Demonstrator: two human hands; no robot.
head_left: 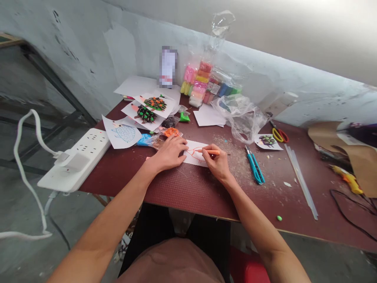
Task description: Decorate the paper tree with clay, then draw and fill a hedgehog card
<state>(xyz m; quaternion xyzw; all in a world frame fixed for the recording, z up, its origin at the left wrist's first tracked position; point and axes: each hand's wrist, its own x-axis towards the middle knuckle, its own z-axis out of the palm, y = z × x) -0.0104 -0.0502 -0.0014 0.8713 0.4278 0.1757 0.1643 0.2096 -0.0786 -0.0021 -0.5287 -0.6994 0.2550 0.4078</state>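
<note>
Maroon table (182, 184) beneath marked paper (195, 155), teal cutter (255, 165), translucent sticks (301, 182).

Looks like a scrappy little craft workshop tbh; patchy, scuffed wall (118, 43), dark red table (182, 188) littered with dust and scraps; plus scissors (280, 133), a teal cutter (255, 165), a yellow glue gun (350, 182) and bagged coloured blocks (202, 84) lying around

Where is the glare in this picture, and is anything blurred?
Head view: bright glare on the wall, upper right; head view: pixel blocks mask the phone; head view: glue gun looks soft near the right edge, pen fairly clear.
</note>
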